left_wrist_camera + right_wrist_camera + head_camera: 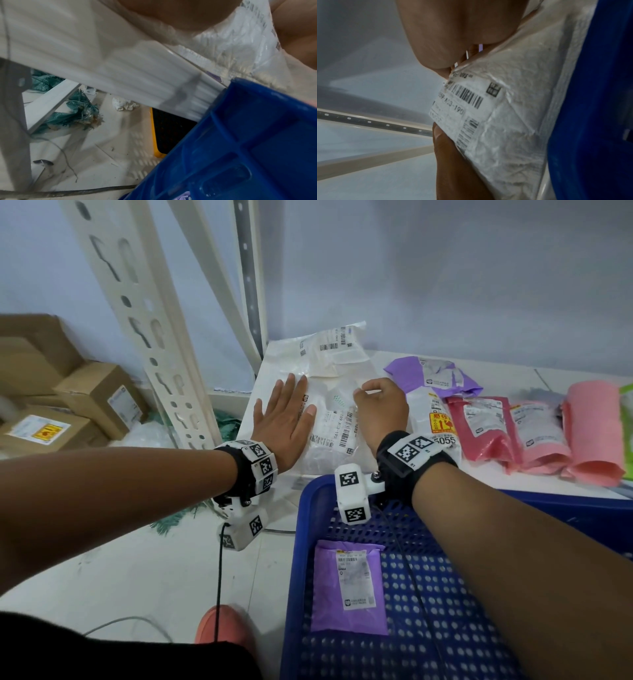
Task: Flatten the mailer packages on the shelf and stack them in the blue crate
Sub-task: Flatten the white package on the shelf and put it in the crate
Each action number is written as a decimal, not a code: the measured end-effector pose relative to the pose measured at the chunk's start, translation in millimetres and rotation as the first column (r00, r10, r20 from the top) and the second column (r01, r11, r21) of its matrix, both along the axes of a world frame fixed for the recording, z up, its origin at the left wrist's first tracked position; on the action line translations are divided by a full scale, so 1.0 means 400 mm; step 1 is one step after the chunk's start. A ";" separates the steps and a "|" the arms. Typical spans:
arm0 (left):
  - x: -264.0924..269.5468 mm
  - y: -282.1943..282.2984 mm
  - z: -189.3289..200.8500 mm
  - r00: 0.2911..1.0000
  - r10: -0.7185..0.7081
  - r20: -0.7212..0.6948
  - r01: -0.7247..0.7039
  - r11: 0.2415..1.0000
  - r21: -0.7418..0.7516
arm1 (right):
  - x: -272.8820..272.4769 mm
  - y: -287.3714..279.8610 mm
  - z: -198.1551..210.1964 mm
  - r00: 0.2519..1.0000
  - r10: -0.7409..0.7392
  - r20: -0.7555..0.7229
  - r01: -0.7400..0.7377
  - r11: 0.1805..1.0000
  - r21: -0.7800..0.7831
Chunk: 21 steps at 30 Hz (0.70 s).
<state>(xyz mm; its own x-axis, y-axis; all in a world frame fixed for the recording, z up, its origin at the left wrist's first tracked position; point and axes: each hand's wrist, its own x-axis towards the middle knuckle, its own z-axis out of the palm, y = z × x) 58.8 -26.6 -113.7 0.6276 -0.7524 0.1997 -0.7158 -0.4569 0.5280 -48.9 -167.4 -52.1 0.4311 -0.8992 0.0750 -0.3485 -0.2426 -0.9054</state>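
Observation:
A crinkled white mailer [330, 433] with barcode labels lies at the shelf's [507, 477] left front corner. My left hand [289, 409] presses flat on its left side, fingers straight and spread. My right hand [364, 397] has its fingers curled and pinches the mailer's right part; the right wrist view shows the white mailer [513, 128] against that palm. A second white mailer [329, 350] lies behind it. The blue crate [303, 542] stands below the shelf edge with one flat purple mailer [349, 587] inside. In the left wrist view, the white mailer [231, 40] sits above the blue crate [257, 135].
A crumpled purple mailer [435, 374] and several pink mailers [537, 433] lie along the shelf to the right. The perforated white shelf upright [147, 320] rises at left. Cardboard boxes [99, 395] sit on the floor beyond it. Green netting [77, 112] lies under the shelf.

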 end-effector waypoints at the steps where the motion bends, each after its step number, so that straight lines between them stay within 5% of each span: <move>1: 0.007 0.001 -0.003 1.000 0.006 -0.022 -0.005 1.000 0.015 | -0.001 -0.002 -0.002 1.000 -0.003 -0.005 0.003 1.000 -0.013; 21: 0.023 0.008 0.011 0.993 0.116 -0.019 -0.107 0.956 0.274 | -0.011 -0.012 -0.049 0.997 -0.073 -0.038 0.066 0.986 -0.156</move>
